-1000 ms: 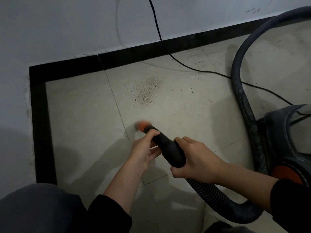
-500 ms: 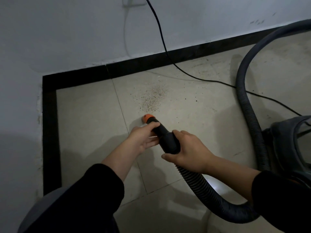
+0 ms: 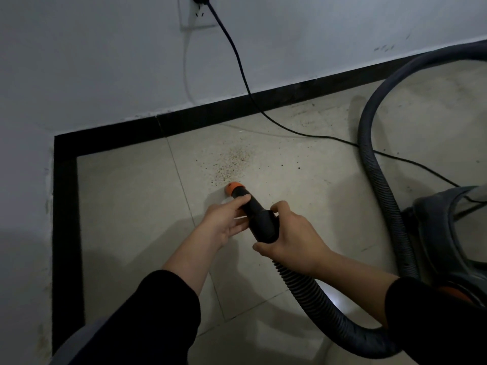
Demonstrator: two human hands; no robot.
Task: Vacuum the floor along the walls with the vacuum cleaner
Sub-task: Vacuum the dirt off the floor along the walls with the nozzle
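Observation:
A black vacuum nozzle point(image 3: 254, 210) with an orange tip point(image 3: 232, 187) points down at the beige tiled floor point(image 3: 126, 206). My left hand point(image 3: 225, 221) holds the nozzle near its front, thumb on top. My right hand point(image 3: 290, 239) grips the thick rear collar where the ribbed grey hose point(image 3: 313, 291) joins. The orange tip sits just short of a patch of brown crumbs point(image 3: 233, 162) scattered near the wall. The hose loops right to the grey vacuum cleaner body point(image 3: 448, 227) at the right edge.
A black skirting band point(image 3: 66, 206) runs along the white walls and forms a corner at the upper left. A black power cord point(image 3: 237, 64) drops from a wall socket point(image 3: 196, 11) and trails across the floor to the vacuum. More specks lie near the skirting on the right.
The nozzle has moved forward toward the crumb patch, with both hands staying on it. My view has tilted up, bringing the wall socket into sight.

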